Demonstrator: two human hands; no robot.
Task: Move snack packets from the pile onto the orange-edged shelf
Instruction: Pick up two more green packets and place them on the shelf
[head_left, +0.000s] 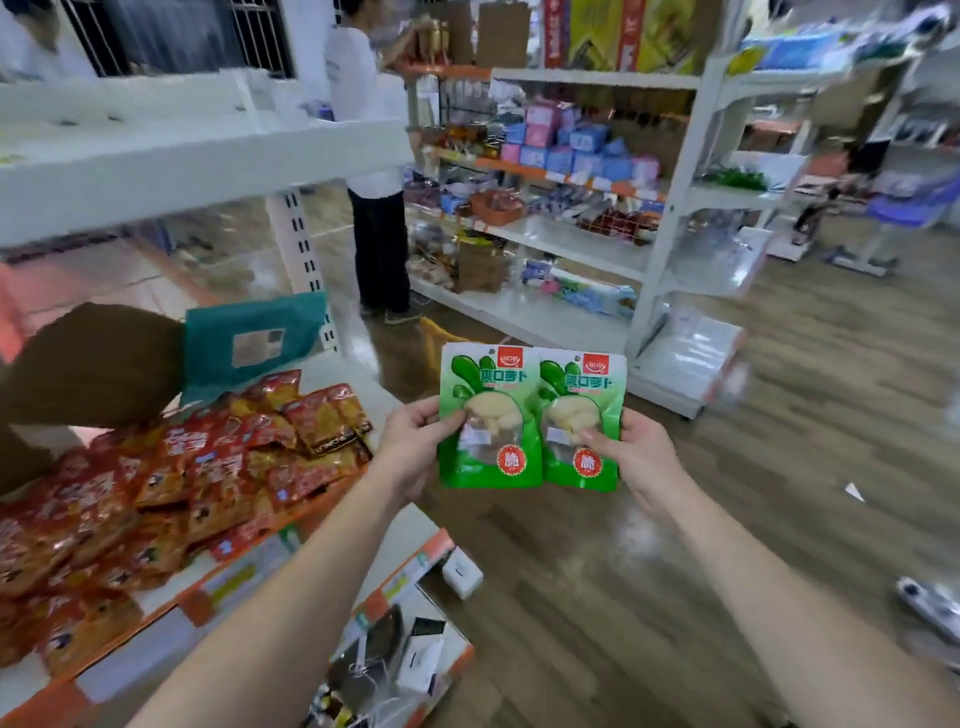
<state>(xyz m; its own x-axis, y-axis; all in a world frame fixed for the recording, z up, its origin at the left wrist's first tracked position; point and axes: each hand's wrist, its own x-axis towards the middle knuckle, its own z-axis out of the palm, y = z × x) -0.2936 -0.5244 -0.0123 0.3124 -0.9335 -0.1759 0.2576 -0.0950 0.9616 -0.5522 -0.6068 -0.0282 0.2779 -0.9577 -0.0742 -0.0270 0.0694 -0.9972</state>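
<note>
Now left hand (415, 449) pinches left green packet (491, 415) at side edge, thumb on front. Right hand (641, 460) pinches right green packet (582, 423) likewise. Packets upright, side by side, touching, over floor just right of orange-edged shelf (236, 569). Red packets (182, 467) heaped on shelf; teal bag (249, 340) behind.

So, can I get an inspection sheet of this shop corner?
Surface: orange-edged shelf, left, piled with red packets.
Job's things: left green packet and right green packet, side by side above the floor.
Clutter: brown bag and teal bag behind the red packets; white box lower down.
Hands: left hand pinches the left green packet; right hand pinches the right green packet.
Cables: nothing seen.
Surroundings: a person at stocked white shelves; wooden floor.
</note>
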